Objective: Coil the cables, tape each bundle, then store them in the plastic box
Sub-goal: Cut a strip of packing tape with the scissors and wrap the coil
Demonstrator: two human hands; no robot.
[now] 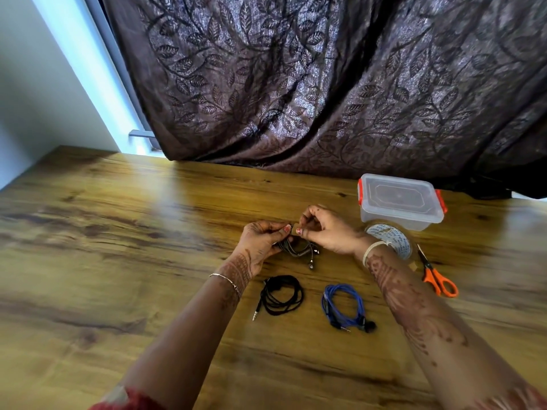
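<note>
Above the wooden table, my left hand and my right hand hold a coiled grey earphone cable between them. Its earbuds hang below the hands. The fingers of both hands pinch at the top of the bundle, where a small piece of tape seems to sit. A black coiled cable lies on the table nearer to me. Right of it lies a blue coiled cable. The clear plastic box with orange clips stands closed at the right.
A roll of tape lies in front of the box, partly behind my right wrist. Orange-handled scissors lie to its right. A dark patterned curtain hangs over the table's far edge.
</note>
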